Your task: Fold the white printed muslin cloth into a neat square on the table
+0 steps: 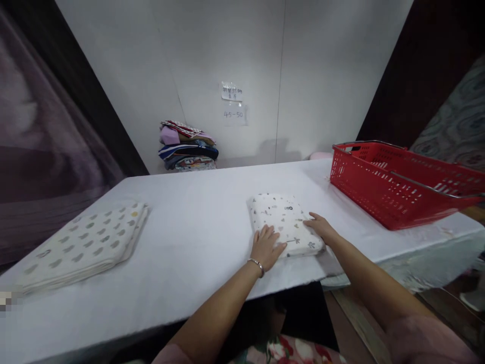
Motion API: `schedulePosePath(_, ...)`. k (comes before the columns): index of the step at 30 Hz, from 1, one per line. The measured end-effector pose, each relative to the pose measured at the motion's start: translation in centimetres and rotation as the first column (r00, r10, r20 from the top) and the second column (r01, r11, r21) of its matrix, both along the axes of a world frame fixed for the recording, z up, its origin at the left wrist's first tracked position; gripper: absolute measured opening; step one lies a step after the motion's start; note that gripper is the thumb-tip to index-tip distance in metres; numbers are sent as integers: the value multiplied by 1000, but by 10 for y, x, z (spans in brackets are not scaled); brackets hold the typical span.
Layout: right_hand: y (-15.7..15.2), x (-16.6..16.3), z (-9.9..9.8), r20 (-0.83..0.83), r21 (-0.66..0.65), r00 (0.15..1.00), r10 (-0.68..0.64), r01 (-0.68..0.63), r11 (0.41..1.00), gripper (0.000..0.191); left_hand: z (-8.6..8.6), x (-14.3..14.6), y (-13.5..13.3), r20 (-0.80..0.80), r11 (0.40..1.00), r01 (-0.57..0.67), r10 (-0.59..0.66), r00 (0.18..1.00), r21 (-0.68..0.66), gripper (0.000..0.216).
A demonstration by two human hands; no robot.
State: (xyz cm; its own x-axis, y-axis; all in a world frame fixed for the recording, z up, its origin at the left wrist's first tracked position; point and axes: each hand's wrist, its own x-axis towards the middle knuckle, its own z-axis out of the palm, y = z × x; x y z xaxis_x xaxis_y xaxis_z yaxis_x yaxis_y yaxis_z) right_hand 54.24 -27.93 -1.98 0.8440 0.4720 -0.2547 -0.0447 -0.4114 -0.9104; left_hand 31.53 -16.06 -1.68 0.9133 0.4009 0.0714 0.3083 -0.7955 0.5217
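A white cloth with small grey prints [278,215], folded into a thick rectangle, lies near the front edge of the white-covered table. On its near left corner rests my left hand [267,246], fingers spread and a silver bracelet at the wrist. My right hand [321,226] touches the cloth's right side, its fingers stretched out over the edge. Neither hand grips the cloth; both lie against it. At the table's left side is another folded white cloth [87,237] with grey heart-like prints and a few layers showing at its edge.
A red plastic basket [379,182] with metal handles stands on the right of the table [197,217]. Behind the table's far edge, a stack of folded fabrics [188,146] sits by the wall. Two paper labels [233,115] are stuck on the wall, one reading 45-50.
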Motion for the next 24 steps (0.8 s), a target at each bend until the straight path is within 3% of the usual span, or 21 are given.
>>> schedulePosePath(3, -3, 1, -3, -9, -10, 998, 58, -58, 998, 82, -4, 0, 0, -13, 1000, 9, -9, 1000, 27, 55)
schedulePosePath(6, 4, 3, 7, -61, -1, 994, 88, -89, 996, 87, -6, -1, 1, -19, 999, 10, -10, 1000, 43, 54)
schedulePosePath(10, 25, 13, 19, -86, 47, 992, 98, -94, 994, 93, -7, -2, 0, -9, 998, 2, -2, 1000, 55, 54)
schedulePosePath(14, 54, 29, 17, -62, 40, 989, 133, -131, 991, 100, -6, -2, -2, -12, 998, -2, 3, 1000, 62, 52)
schedulePosePath(17, 74, 38, 14, 15, 33, 995, 98, -98, 995, 96, -6, -3, -2, -13, 998, -10, 11, 1000, 66, 50)
schedulePosePath(22, 91, 47, 9, 324, 92, 944, 59, -94, 991, 72, -11, -4, -1, 17, 997, -5, 4, 1000, 72, 50)
schedulePosePath(24, 92, 47, 6, 333, 70, 942, 49, -76, 995, 72, -12, -5, -1, 26, 997, -9, 7, 1000, 77, 51)
